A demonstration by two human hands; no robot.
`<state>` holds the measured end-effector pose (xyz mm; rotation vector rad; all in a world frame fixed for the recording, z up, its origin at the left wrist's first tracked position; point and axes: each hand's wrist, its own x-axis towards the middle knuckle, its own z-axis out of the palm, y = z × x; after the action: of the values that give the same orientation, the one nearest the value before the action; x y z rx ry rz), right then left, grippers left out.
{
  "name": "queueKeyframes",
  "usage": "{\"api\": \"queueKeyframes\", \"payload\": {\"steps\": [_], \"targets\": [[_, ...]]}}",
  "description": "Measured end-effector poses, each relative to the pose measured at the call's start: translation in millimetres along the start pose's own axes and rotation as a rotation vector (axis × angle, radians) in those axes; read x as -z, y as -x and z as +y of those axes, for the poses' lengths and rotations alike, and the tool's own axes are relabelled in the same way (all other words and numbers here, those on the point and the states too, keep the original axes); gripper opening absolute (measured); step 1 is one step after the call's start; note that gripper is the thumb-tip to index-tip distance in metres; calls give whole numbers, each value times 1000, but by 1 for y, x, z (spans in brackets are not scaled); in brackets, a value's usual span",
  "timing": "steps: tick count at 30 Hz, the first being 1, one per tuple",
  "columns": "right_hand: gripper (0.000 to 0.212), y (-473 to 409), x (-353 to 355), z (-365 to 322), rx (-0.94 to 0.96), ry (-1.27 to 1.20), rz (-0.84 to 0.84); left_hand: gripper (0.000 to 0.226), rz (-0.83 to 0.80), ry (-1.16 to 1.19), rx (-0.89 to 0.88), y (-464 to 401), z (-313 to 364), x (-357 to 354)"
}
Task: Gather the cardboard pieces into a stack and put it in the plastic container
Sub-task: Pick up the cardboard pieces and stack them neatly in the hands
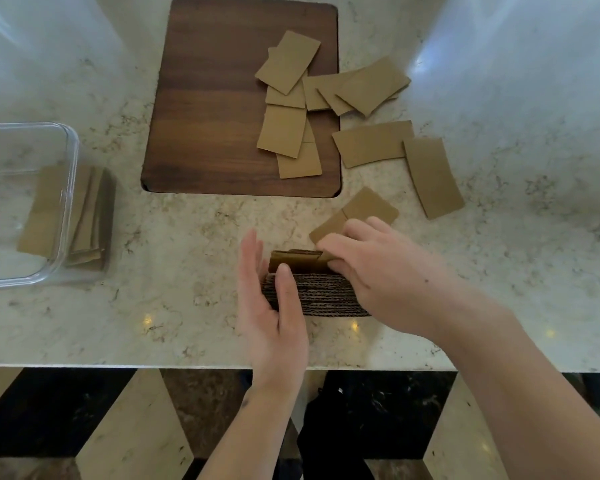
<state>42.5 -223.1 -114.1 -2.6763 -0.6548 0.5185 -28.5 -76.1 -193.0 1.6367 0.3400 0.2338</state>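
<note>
A thick stack of brown cardboard pieces [321,294] sits on the marble counter near its front edge. My left hand [269,303] presses flat against the stack's left side, thumb on its front. My right hand [378,268] lies over the stack's right side and top, fingers on a top piece. Two loose pieces [364,209] lie just behind that hand. Several more loose pieces [288,102] are scattered over the wooden board and the counter [430,174] to its right. The clear plastic container [70,157] stands at the left edge, with some cardboard [44,209] seen through it.
A dark wooden cutting board [215,98] lies at the back centre. A small pile of cardboard [92,216] rests against the container's right wall. The counter's front edge [118,367] runs just below my wrists, above a patterned floor.
</note>
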Motion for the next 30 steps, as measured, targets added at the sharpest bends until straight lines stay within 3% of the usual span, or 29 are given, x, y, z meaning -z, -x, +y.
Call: {"api": "queueKeyframes", "payload": {"steps": [5, 9, 12, 15, 18, 24, 28, 30], "targets": [[24, -10, -13, -18, -13, -276, -12, 30, 40, -98, -26, -2, 0, 0], [29, -1, -13, -9, -75, -581, 279, 9, 82, -124, -41, -2, 5, -4], [30, 22, -22, 8, -241, -752, 547, 8, 85, -99, -27, -3, 7, -4], [32, 39, -42, 12, -398, -975, 621, 10, 76, -86, -21, -3, 8, -5], [34, 35, -59, -2, -394, -1155, 607, 9, 80, -58, -30, -3, 9, -5], [33, 18, -70, -17, -344, -1194, 610, 2, 77, 27, -4, -5, 11, -5], [24, 22, -79, -20, -312, -1210, 705, 13, 132, 74, 47, -7, 12, -10], [34, 28, -85, -19, -230, -1236, 714, 19, 143, 121, 97, -7, 11, -10]]}}
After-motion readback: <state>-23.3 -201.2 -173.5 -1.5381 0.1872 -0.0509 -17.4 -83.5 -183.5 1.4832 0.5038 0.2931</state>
